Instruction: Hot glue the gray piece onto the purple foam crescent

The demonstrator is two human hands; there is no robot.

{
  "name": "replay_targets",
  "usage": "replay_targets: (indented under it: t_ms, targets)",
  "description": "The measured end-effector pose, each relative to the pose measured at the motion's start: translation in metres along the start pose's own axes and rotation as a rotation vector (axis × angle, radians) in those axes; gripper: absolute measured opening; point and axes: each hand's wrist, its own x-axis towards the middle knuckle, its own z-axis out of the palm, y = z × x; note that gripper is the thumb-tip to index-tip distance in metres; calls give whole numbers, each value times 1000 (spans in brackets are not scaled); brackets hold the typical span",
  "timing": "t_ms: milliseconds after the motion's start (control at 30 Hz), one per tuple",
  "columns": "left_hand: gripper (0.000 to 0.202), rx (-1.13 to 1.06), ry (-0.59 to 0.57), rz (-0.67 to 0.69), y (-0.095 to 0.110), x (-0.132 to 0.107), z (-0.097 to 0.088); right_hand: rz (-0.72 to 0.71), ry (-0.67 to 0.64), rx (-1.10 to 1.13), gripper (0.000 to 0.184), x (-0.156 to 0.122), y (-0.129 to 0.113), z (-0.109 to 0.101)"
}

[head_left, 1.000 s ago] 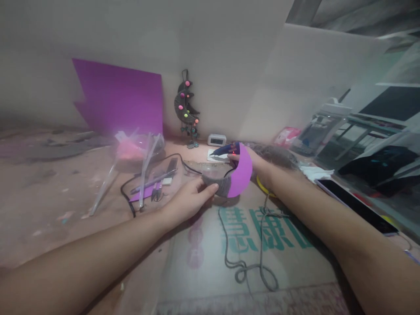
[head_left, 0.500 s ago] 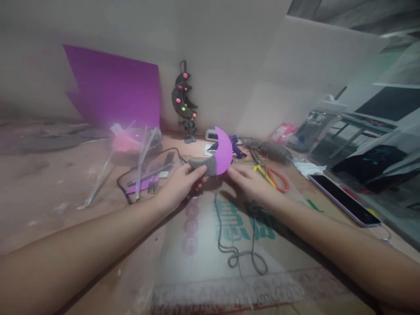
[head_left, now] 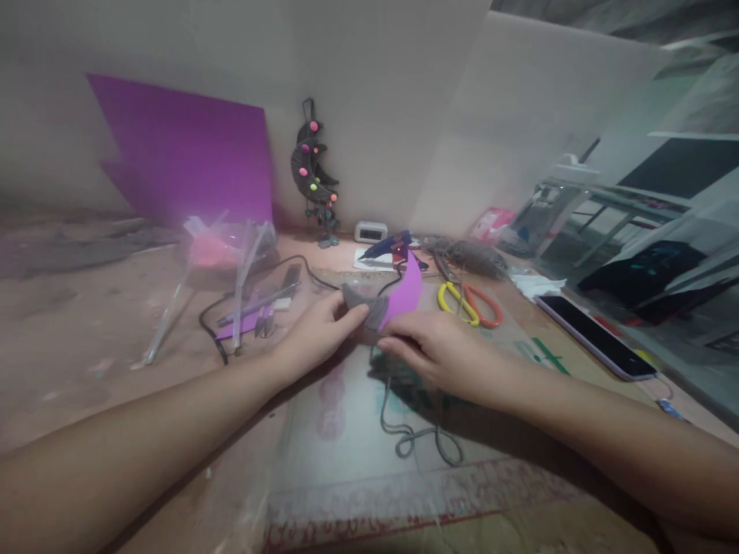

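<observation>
A purple crescent (head_left: 406, 291) is partly wrapped in grey cord, which covers its left end. My left hand (head_left: 332, 327) is closed on that wrapped end, thumb on top. Just right of it, my right hand (head_left: 430, 346) is closed in a pinch at the crescent's lower edge, where the cord leaves the wrapping; its fingertips are partly hidden. From there the loose grey cord (head_left: 388, 419) hangs down and lies in loops on the printed sheet below.
Behind the crescent are a blue glue gun (head_left: 388, 245) and a small digital clock (head_left: 370, 231). Scissors (head_left: 459, 304) and a phone (head_left: 597, 338) lie to the right. Glue sticks (head_left: 245, 269) lie left. A decorated crescent hanging (head_left: 312, 165) and purple sheets (head_left: 190, 154) stand against the wall.
The crescent has tipped over to the right and come lower. My right hand has moved from behind its right side to the front, pinching at the lower edge. The view has shifted slightly.
</observation>
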Motion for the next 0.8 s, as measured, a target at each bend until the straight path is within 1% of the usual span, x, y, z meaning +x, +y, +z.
replay_targets:
  t_ms: [100,233,300,367,467,533,667,800]
  targets:
    - [20,31,-33,8,3,-2,0,35,62,123,25,4,2,-19]
    - [20,17,-45,13,-2,-1,0,175,91,398,32,10,17,-40]
    - [22,7,-48,-5,-6,0,0,269,78,480,33,13,29,-46]
    - [24,-16,-63,-40,-10,1,0,318,72,414,33,14,40,-51]
    - [25,-75,-108,-81,-13,2,0,288,92,203,31,15,54,-59]
    - [25,-113,-144,-98,-12,1,0,294,101,134,32,15,61,-64]
    - [26,-172,-207,-121,-9,-1,-1,322,147,153,35,17,73,-66]
    - [26,-220,-245,-118,-6,-2,0,329,225,171,29,20,79,-57]
